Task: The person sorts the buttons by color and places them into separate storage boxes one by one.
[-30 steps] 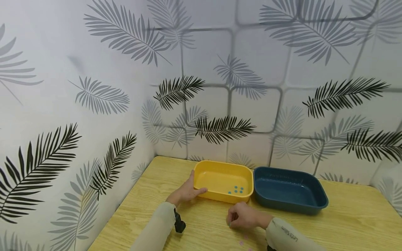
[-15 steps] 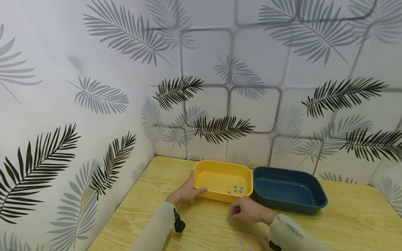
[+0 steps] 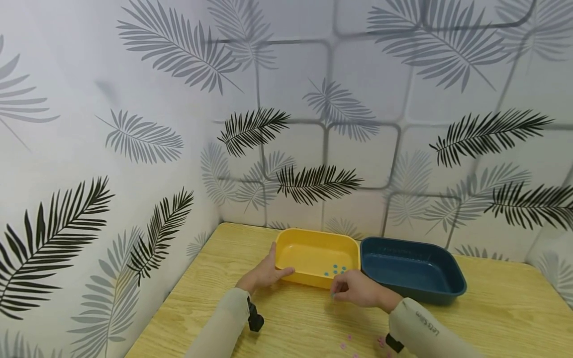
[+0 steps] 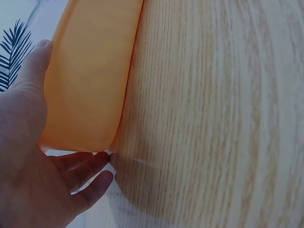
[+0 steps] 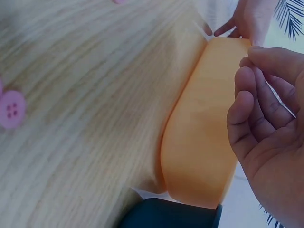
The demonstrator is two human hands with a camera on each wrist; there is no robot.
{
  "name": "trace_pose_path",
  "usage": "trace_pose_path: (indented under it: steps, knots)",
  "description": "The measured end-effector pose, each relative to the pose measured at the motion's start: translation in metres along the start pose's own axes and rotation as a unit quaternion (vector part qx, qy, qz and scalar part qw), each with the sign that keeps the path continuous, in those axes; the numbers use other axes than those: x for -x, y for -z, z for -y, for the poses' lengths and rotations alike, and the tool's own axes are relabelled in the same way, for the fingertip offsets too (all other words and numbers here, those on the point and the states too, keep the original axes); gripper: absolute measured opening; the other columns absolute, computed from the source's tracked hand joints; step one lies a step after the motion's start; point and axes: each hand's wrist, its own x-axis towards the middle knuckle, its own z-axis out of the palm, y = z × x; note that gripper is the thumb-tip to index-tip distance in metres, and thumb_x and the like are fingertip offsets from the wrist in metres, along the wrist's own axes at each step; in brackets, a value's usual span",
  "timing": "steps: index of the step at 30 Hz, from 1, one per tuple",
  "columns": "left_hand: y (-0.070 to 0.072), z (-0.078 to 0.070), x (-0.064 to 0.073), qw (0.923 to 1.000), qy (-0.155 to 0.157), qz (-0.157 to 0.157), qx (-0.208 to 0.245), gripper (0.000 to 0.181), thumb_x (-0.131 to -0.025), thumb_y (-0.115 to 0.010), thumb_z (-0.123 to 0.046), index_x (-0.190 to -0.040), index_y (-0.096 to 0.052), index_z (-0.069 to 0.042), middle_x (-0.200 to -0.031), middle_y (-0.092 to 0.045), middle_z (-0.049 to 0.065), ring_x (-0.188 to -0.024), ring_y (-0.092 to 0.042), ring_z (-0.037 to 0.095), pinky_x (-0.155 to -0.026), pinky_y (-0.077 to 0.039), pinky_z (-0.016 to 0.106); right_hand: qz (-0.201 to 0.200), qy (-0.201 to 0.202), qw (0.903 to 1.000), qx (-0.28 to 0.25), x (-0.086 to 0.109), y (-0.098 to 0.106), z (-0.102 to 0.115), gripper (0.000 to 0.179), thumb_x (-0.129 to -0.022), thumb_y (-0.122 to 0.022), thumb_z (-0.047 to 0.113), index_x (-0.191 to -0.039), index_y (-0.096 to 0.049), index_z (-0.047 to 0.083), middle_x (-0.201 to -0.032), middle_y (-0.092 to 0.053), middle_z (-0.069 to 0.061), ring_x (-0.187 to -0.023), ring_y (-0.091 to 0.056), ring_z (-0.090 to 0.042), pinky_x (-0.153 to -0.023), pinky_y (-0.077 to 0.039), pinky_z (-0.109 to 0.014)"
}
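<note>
My left hand (image 3: 266,272) holds the left end of a yellow plastic bin (image 3: 309,253), thumb on the near wall and fingers at the end wall, as the left wrist view also shows. Several small blue buttons (image 3: 335,272) lie inside near its right front corner. Just in front of that corner, above the table, my right hand (image 3: 358,289) pinches a small blue button (image 3: 333,294) between thumb and fingertips. In the right wrist view this button is hidden by the fingers, which are beside the yellow wall.
A dark blue bin (image 3: 412,271) stands against the yellow bin's right side. Several pink buttons (image 3: 343,345) lie on the wooden table (image 3: 286,323) near its front; one pink button (image 5: 12,109) shows four holes. A leaf-patterned wall (image 3: 313,149) rises behind and on the left.
My right hand has lifted from the tabletop with the blue button and moved up and slightly right, towards the yellow bin's front corner. My left hand has stayed on the bin.
</note>
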Motion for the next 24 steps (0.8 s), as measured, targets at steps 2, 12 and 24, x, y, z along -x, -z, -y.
trace_pose_path:
  steps: [2, 12, 24]
  knots:
    - [0.000, 0.000, 0.000, 1.0000, -0.001, 0.000, 0.000, 0.107, -0.087, -0.066, -0.043, -0.150, 0.013, -0.007, -0.155, -0.007, 0.022, -0.140, -0.015, 0.036, -0.111, -0.015, 0.051, -0.007, 0.001, 1.0000, -0.004, 0.000, 0.003, 0.001, 0.006, -0.088, -0.067, 0.011, -0.088, -0.069, 0.006, -0.081, -0.066, 0.004, -0.072, -0.060, -0.008, -0.064, -0.051, -0.025]
    - [0.002, -0.001, 0.002, 1.0000, -0.003, 0.001, -0.008, 0.108, -0.087, -0.065, -0.047, -0.150, 0.014, -0.009, -0.156, -0.005, 0.020, -0.141, -0.013, 0.036, -0.111, -0.015, 0.052, -0.066, -0.026, 0.9973, -0.020, -0.005, 0.010, 0.003, 0.006, -0.089, -0.066, 0.010, -0.089, -0.068, 0.004, -0.078, -0.064, 0.000, -0.068, -0.057, -0.014, -0.060, -0.050, -0.027]
    - [0.002, -0.003, 0.003, 1.0000, -0.002, 0.000, -0.010, 0.108, -0.086, -0.065, -0.047, -0.150, 0.014, -0.009, -0.155, -0.007, 0.020, -0.141, -0.014, 0.034, -0.111, -0.015, 0.050, -0.120, -0.069, 0.9894, -0.043, -0.014, 0.013, -0.004, 0.009, -0.090, -0.065, 0.011, -0.094, -0.068, 0.003, -0.082, -0.063, 0.001, -0.075, -0.058, -0.015, -0.066, -0.049, -0.027]
